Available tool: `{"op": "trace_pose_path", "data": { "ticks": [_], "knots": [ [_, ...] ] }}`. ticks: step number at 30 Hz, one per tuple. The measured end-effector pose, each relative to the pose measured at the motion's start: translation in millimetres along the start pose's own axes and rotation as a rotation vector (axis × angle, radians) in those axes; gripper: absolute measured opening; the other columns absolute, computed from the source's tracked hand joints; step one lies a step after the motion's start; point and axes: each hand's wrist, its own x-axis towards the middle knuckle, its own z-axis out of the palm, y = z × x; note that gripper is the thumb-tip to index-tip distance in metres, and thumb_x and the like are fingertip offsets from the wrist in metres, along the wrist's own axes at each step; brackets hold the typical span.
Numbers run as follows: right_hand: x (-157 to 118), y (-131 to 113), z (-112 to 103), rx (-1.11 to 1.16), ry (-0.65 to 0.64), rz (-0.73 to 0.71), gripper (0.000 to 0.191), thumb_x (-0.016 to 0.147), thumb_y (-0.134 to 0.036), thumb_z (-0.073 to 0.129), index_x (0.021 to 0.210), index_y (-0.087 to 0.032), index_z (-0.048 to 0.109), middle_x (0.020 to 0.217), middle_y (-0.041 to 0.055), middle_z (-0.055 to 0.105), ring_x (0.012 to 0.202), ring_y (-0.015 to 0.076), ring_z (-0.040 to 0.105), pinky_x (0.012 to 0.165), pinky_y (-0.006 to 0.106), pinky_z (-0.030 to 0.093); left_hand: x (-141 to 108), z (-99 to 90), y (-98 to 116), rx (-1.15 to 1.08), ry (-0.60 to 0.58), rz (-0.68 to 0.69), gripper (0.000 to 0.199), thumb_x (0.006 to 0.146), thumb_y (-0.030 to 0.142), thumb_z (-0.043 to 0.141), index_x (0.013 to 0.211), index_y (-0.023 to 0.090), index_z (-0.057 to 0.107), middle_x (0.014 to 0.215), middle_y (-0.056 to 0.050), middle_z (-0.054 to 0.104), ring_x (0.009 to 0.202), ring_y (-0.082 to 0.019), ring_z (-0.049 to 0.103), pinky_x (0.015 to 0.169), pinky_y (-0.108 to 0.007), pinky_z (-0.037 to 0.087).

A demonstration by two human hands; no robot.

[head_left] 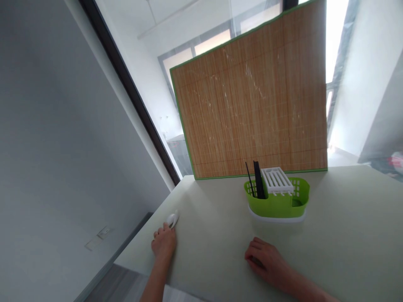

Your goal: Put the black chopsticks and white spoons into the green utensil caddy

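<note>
One white spoon-like utensil lies at the left side of the table, near its left edge; whether it is a single piece or two together, I cannot tell. Two hands are in view. The left hand pinches the utensil's near end in its fingertips. The right hand rests at the near side of the table, fingers loosely curled; I cannot tell whether it holds anything.

Beyond the right hand stands one green basket on one white base. Two dark sticks, one thin and one thick, lean in its left compartment, and one white slotted rack with three small hooks sits over its middle. One bamboo mat with green edging stands upright at the table's far side. Two plates are fixed to the left wall.
</note>
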Motion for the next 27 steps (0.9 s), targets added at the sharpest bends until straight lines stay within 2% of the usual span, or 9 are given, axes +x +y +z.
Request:
{"op": "trace_pose_path", "data": {
  "ticks": [3, 10, 13, 16, 17, 19, 21, 23, 27],
  "knots": [
    [0, 1, 0, -0.012, -0.003, 0.002, 0.014, 0.078, -0.011, 0.047, 0.080, -0.021, 0.057, 0.079, 0.0010, 0.058, 0.079, 0.0159, 0.050, 0.069, 0.027, 0.036, -3, -3.5, 6, -0.021, -0.010, -0.017, 0.051, 0.090, 0.037, 0.031, 0.129, 0.006, 0.039, 0.107, -0.020, 0.057, 0.102, -0.032, 0.051, 0.072, -0.038, 0.043],
    [0, 0, -1, -0.026, -0.013, 0.014, 0.014, 0.079, -0.012, 0.047, 0.080, -0.021, 0.057, 0.078, 0.0007, 0.059, 0.079, 0.0154, 0.051, 0.070, 0.026, 0.035, -9, -3.3, 10, -0.065, -0.029, -0.021, 0.059, 0.089, 0.044, 0.029, 0.134, 0.006, 0.033, 0.109, -0.021, 0.057, 0.102, -0.032, 0.052, 0.075, -0.040, 0.042],
    [0, 2, 1, -0.025, -0.019, 0.020, 0.014, 0.079, -0.013, 0.047, 0.082, -0.021, 0.058, 0.079, 0.0010, 0.060, 0.080, 0.0158, 0.051, 0.070, 0.026, 0.035, -11, -2.0, 12, -0.052, 0.048, -0.038, 0.064, 0.087, 0.048, 0.032, 0.135, 0.006, 0.033, 0.121, -0.023, 0.051, 0.109, -0.034, 0.048, 0.085, -0.048, 0.038],
    [0, 2, 2, -0.019, -0.020, 0.018, 0.014, 0.078, -0.012, 0.047, 0.082, -0.021, 0.058, 0.079, 0.0009, 0.061, 0.079, 0.0157, 0.051, 0.068, 0.026, 0.034, -9, -11.5, 24, -0.048, 0.173, -0.016, 0.061, 0.086, 0.047, 0.037, 0.133, 0.009, 0.039, 0.135, -0.022, 0.040, 0.124, -0.035, 0.035, 0.097, -0.058, 0.023],
    [0, 1, 2, -0.017, -0.021, 0.017, 0.014, 0.078, -0.012, 0.047, 0.082, -0.021, 0.058, 0.079, 0.0007, 0.061, 0.079, 0.0155, 0.051, 0.068, 0.025, 0.034, -6, -18.1, 32, -0.075, 0.197, 0.022, 0.059, 0.086, 0.046, 0.038, 0.132, 0.010, 0.040, 0.137, -0.021, 0.039, 0.126, -0.035, 0.032, 0.099, -0.059, 0.021],
    [0, 0, 1, -0.015, -0.022, 0.019, 0.015, 0.078, -0.012, 0.047, 0.082, -0.021, 0.058, 0.079, 0.0005, 0.061, 0.079, 0.0153, 0.051, 0.068, 0.025, 0.035, -1, -36.3, 58, -0.199, 0.181, 0.149, 0.057, 0.086, 0.045, 0.039, 0.131, 0.011, 0.043, 0.136, -0.019, 0.042, 0.125, -0.033, 0.034, 0.101, -0.054, 0.023],
    [1, -2, 0, -0.018, -0.027, 0.023, 0.016, 0.078, -0.012, 0.047, 0.083, -0.021, 0.059, 0.079, 0.0007, 0.061, 0.079, 0.0154, 0.052, 0.068, 0.025, 0.035, 5, -59.1, 95, -0.405, 0.084, 0.329, 0.057, 0.087, 0.046, 0.039, 0.130, 0.011, 0.044, 0.131, -0.016, 0.048, 0.121, -0.028, 0.042, 0.101, -0.043, 0.030],
    [2, -2, -1, -0.015, -0.030, 0.030, 0.017, 0.077, -0.012, 0.046, 0.084, -0.021, 0.060, 0.079, 0.0012, 0.062, 0.079, 0.0157, 0.053, 0.069, 0.025, 0.036, 9, -84.0, 140, -0.626, -0.004, 0.520, 0.055, 0.088, 0.045, 0.036, 0.130, 0.011, 0.044, 0.130, -0.014, 0.051, 0.120, -0.023, 0.044, 0.101, -0.034, 0.031],
    [2, 1, -1, 0.021, -0.018, 0.072, 0.020, 0.075, -0.011, 0.047, 0.085, -0.020, 0.061, 0.079, 0.0014, 0.062, 0.076, 0.0152, 0.054, 0.068, 0.024, 0.037, 14, -129.1, 231, -0.873, -0.111, 0.700, 0.055, 0.085, 0.043, 0.045, 0.130, 0.010, 0.045, 0.135, -0.016, 0.045, 0.126, -0.028, 0.037, 0.105, -0.041, 0.025]
  ]
}}
